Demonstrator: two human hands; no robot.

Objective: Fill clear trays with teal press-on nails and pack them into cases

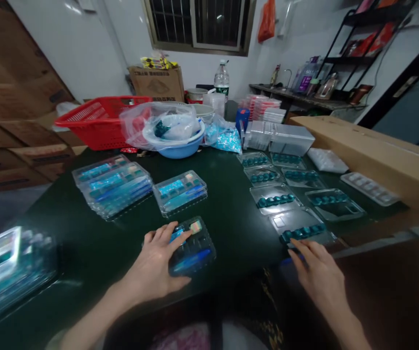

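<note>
My left hand (158, 257) rests with spread fingers over a clear plastic tray (205, 240) near the front of the table. Inside that tray lie a blue pen (194, 260), a shiny blue packet (176, 235) and a small pale striped block (196, 226), partly under my fingers. At the right, my right hand (317, 267) pinches the left end of a strip of dark teal rounded pieces (304, 232). This strip lies on a clear plastic lid (297, 217). My palm hides part of the lid's front edge.
Filled clear cases (113, 184) are stacked at left, with another stack (180, 192) beside them and one at the near left edge (8, 272). Several lids with teal strips (275, 198) lie at right. Behind stand a red basket (102, 124), a blue basin (182, 148) and clear boxes (291, 139).
</note>
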